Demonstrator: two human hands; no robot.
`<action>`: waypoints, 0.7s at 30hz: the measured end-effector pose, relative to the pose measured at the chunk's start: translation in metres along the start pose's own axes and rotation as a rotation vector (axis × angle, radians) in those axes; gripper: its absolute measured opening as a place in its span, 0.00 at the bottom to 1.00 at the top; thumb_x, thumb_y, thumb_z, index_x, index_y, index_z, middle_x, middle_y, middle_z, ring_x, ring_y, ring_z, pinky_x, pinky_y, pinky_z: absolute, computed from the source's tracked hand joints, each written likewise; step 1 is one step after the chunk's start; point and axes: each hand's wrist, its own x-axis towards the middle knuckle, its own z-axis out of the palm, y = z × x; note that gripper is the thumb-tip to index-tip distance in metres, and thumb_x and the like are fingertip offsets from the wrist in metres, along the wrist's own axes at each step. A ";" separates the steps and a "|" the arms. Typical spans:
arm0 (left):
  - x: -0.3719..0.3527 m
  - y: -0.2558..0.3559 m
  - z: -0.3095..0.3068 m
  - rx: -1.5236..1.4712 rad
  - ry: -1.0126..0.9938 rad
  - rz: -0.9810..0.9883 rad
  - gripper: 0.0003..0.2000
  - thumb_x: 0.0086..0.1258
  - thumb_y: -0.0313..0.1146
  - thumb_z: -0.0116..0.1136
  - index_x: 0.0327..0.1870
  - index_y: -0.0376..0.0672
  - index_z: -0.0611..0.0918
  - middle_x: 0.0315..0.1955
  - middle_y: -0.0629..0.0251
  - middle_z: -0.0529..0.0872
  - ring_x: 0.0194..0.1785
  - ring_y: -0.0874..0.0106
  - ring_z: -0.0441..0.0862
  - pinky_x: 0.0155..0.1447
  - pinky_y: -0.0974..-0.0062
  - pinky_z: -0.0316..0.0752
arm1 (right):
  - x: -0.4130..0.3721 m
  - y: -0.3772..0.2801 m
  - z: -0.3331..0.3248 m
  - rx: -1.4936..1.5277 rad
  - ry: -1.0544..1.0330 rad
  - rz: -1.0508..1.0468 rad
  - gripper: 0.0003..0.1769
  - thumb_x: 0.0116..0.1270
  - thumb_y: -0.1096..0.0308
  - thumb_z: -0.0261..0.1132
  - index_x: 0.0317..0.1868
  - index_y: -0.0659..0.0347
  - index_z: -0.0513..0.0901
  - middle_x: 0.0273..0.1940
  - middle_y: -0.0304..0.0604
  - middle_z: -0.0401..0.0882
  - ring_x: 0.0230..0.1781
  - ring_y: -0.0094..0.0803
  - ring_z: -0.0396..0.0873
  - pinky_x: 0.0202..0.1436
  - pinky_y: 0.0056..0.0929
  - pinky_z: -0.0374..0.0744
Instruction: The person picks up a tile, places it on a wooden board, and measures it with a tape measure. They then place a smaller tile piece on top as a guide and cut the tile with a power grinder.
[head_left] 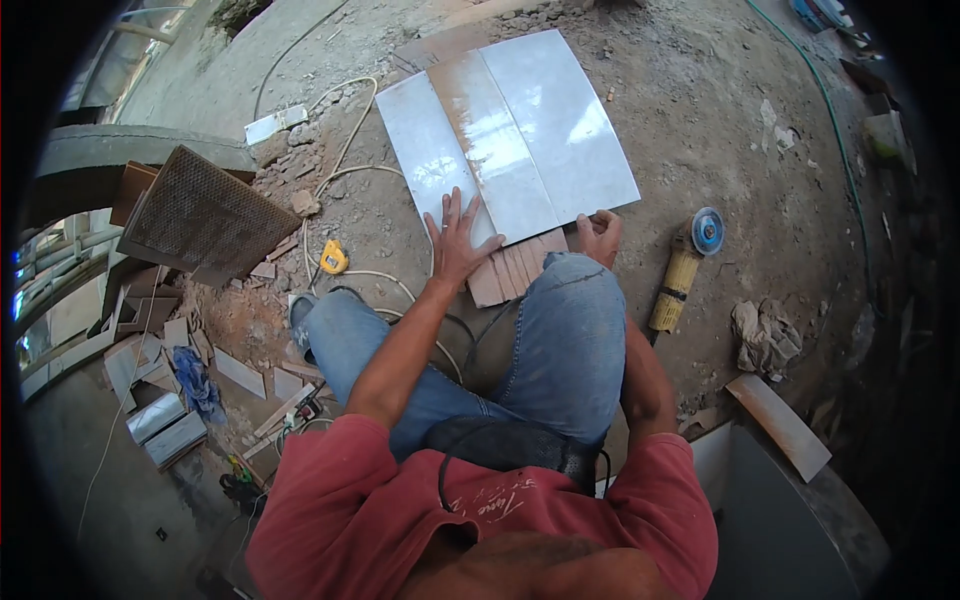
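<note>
Glossy tile (520,120) held down on the dirt floor (700,130).
Tape measure (333,258) at left; left hand (460,238) lies flat, fingers spread, on the tile's near edge; right hand (598,236) is clenched at that edge; angle grinder (685,265) at right. Even downward pressure would likely stop sliding. Shirt script is unreadable.

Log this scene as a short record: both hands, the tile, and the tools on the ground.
left hand: flat, fingers spread, on the near corner of the glossy tile
right hand: curled at the tile's near edge, beside the knee; grip unclear
glossy tile: lies on the dirt floor, near end over brown slats
angle grinder: on the ground right of the knee, untouched
tape measure: yellow, on the ground left of the tile
</note>
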 end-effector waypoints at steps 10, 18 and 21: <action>0.019 -0.072 0.034 -1.520 0.234 -0.749 0.17 0.72 0.37 0.47 0.57 0.36 0.70 0.44 0.58 0.78 0.43 0.70 0.76 0.48 0.71 0.73 | 0.095 0.033 -0.016 0.850 -0.070 0.492 0.22 0.62 0.80 0.59 0.55 0.59 0.63 0.51 0.46 0.71 0.51 0.39 0.72 0.47 0.43 0.75; 0.020 -0.061 0.034 -1.208 0.424 -0.822 0.11 0.73 0.34 0.45 0.47 0.35 0.73 0.37 0.62 0.79 0.38 0.72 0.76 0.44 0.71 0.74 | 0.079 0.029 -0.016 0.930 -0.009 0.403 0.20 0.63 0.83 0.57 0.54 0.60 0.64 0.51 0.47 0.72 0.50 0.41 0.74 0.53 0.47 0.76; 0.021 -0.058 0.036 -1.281 0.431 -0.829 0.12 0.72 0.34 0.46 0.47 0.33 0.74 0.36 0.61 0.79 0.37 0.73 0.74 0.45 0.72 0.71 | 0.082 0.029 -0.017 0.912 0.008 0.390 0.20 0.64 0.83 0.56 0.54 0.61 0.64 0.51 0.48 0.71 0.50 0.41 0.74 0.53 0.47 0.76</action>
